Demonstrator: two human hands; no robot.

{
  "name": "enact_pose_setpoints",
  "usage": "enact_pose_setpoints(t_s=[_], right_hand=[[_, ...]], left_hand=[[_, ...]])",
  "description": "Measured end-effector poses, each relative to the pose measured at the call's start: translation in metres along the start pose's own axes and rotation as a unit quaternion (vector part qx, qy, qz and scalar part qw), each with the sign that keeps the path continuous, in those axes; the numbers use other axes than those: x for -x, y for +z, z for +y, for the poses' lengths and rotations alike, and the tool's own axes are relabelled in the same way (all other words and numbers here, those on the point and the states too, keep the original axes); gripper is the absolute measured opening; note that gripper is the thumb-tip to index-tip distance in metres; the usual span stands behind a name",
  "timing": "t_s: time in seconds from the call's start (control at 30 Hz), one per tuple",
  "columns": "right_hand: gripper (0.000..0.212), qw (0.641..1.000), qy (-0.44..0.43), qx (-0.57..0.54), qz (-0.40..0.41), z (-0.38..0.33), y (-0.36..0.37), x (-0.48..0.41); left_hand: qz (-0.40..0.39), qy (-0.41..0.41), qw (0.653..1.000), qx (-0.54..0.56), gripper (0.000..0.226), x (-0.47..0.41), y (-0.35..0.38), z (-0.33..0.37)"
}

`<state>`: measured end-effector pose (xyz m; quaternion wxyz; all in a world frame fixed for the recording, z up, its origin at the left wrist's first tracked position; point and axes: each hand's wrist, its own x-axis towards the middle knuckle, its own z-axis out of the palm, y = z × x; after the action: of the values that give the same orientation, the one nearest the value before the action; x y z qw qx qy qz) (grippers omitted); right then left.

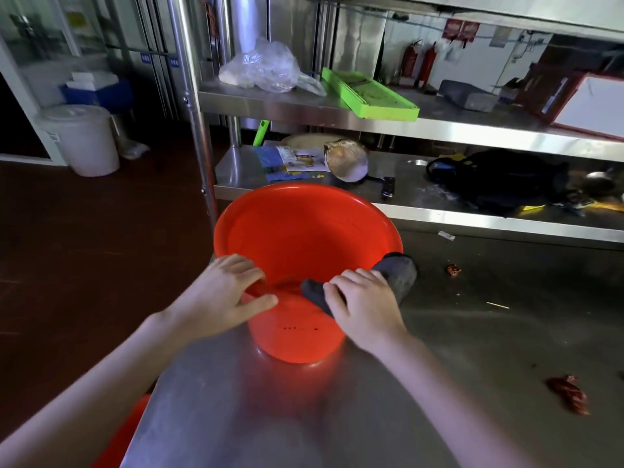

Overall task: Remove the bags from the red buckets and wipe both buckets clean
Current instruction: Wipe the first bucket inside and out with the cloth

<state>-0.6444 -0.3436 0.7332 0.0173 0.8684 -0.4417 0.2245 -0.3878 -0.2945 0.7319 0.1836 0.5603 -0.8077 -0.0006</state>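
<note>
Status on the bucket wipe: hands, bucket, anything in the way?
Left hand holds red bucket rim. Right hand grips grey cloth over rim. Bucket bare inside. Nothing in the way.

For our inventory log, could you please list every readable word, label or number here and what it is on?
None of the text is legible.
Print on the leaflet on the lower shelf: too small.
Writing on the blue signs on the glass partition: blurred.
Writing on the red posters in the background: blurred.
Label on the white bucket: too faint.
</note>
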Motion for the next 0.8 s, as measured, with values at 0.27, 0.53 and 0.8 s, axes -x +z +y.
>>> enact_pose_setpoints(t_s=[0.27,0.53,0.8], right_hand=[[0.027,0.999,0.030,-0.013,-0.017,0.085,-0.015,-0.027],[0.036,0.991,0.073,0.019,0.113,-0.039,0.017,0.024],[0.033,0.998,-0.004,-0.025,-0.053,0.073,-0.015,-0.011]], left_hand=[[0.056,0.025,0.995,-0.074,0.051,0.008,0.012,-0.009],[0.119,0.004,0.991,-0.054,0.048,0.005,0.027,0.044],[0.080,0.023,0.996,-0.013,0.044,0.010,0.019,0.037]])
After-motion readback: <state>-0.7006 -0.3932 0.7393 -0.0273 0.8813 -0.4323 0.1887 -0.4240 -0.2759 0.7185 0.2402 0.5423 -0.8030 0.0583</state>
